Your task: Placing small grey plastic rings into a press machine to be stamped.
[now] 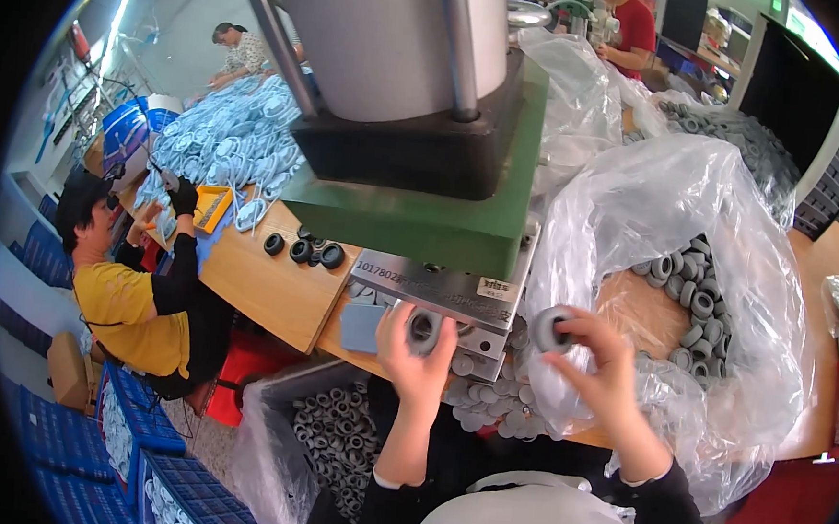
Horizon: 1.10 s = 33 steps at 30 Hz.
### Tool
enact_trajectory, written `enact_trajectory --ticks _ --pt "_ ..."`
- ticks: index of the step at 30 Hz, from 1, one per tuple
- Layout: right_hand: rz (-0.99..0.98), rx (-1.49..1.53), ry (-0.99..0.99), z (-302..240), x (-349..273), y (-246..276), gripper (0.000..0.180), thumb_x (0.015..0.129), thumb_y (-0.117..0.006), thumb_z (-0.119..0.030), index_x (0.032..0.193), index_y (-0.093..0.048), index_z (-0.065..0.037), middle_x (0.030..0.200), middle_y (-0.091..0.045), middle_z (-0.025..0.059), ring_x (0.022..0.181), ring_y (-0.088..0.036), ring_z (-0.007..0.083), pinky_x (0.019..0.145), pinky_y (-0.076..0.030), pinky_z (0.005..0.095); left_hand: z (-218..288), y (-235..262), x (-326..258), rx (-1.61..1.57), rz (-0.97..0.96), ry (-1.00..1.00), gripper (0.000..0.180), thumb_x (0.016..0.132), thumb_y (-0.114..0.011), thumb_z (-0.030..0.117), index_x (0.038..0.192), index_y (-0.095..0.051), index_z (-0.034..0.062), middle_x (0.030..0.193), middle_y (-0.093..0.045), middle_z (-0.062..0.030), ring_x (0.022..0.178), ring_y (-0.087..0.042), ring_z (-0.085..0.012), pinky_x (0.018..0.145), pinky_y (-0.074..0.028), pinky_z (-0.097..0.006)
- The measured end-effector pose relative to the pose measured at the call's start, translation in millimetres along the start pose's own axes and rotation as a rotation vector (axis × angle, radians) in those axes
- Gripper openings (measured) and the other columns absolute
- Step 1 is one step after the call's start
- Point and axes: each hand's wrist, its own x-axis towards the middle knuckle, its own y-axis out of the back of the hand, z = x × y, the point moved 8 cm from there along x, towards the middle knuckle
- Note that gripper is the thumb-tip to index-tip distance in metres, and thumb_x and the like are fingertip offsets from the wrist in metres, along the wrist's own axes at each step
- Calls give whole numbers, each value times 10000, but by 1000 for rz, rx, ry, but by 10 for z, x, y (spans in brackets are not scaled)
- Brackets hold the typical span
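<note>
My left hand point(411, 362) grips a grey rubber ring point(424, 330) at the front edge of a metal die block point(437, 292). The ring's dark opening faces up. To the right, my right hand point(605, 365) pinches a second grey ring point(551, 330) between thumb and fingers, apart from the block. Above both hands hangs a press with a green plate point(413, 218) and a pale cylinder point(390, 39). Flat grey discs point(497, 406) lie in a heap on the table between my hands.
An open clear plastic bag point(654, 190) with several grey rings point(691, 298) stands at the right. A lined bin of rings point(337, 439) is below left. Dark wheels point(316, 253) rest on the table. A co-worker in yellow point(138, 312) sits left by pale blue parts point(225, 140).
</note>
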Motion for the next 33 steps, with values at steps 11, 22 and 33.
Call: enact_trajectory --ticks 11,22,33 --pt "-152 -94 135 -302 489 -985 332 742 -705 -102 1037 -586 -6 885 -625 198 779 -613 390 678 -507 428 -1120 1420 -638 620 175 205 539 830 -674 211 1238 -463 -70 1317 -443 -243 1255 -385 -377 1052 -288 -457" --pt "1 -181 -68 285 79 94 382 764 -720 -153 1086 -595 11 1012 -636 205 932 -618 355 815 -501 380 -1573 100 39 849 -447 7 448 741 -656 173 1175 -574 99 1306 -510 -78 1300 -367 -333 982 -306 -527" --pt "-159 -684 -223 2009 428 355 576 666 -747 -230 1112 -507 43 1157 -483 264 1077 -503 407 908 -443 429 -1356 130 -109 474 -161 -82 411 856 -584 179 1205 -521 -29 1336 -456 -200 1303 -337 -396 1035 -265 -522"
